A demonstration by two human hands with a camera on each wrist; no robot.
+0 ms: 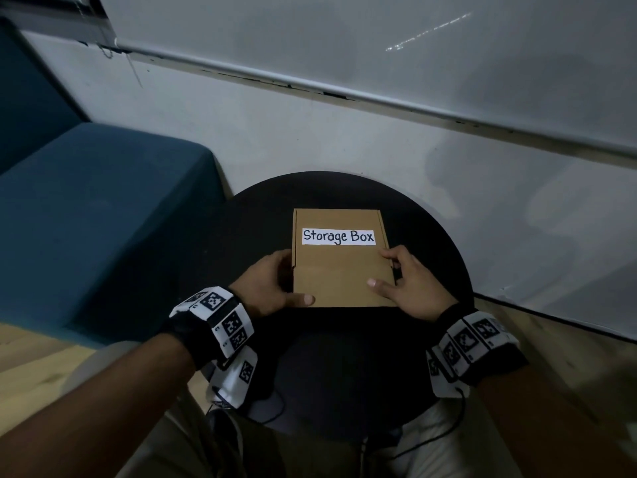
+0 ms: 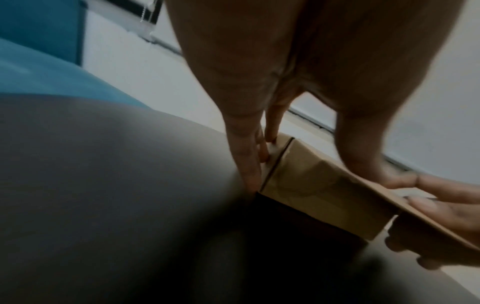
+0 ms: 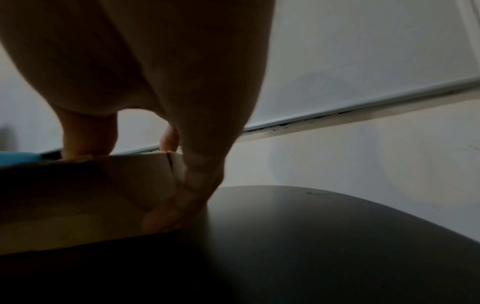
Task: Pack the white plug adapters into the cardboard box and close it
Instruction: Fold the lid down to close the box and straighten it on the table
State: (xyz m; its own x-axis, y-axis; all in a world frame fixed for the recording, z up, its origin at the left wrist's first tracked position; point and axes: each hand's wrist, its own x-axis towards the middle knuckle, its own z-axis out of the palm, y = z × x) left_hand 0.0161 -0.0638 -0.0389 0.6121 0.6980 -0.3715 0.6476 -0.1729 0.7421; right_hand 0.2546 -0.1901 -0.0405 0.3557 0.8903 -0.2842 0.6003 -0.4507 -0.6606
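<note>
A flat cardboard box (image 1: 339, 274) with a white "Storage Box" label (image 1: 337, 236) lies on the round black table (image 1: 344, 360), its lid down flat. My left hand (image 1: 272, 288) holds the box's left side, its thumb lying on the lid near the front left corner and its fingers (image 2: 249, 160) running down the side wall of the box (image 2: 311, 181). My right hand (image 1: 410, 284) holds the right side, with thumb and forefinger on the lid and the other fingers (image 3: 192, 189) against the side wall of the box (image 3: 103, 185). No white plug adapters are in view.
A blue upholstered seat (image 1: 96, 219) stands left of the table, close to its edge. A pale wall with a whiteboard rail (image 1: 379, 98) runs behind. Cables from the wrist cameras hang over my lap at the table's near edge (image 1: 269, 412).
</note>
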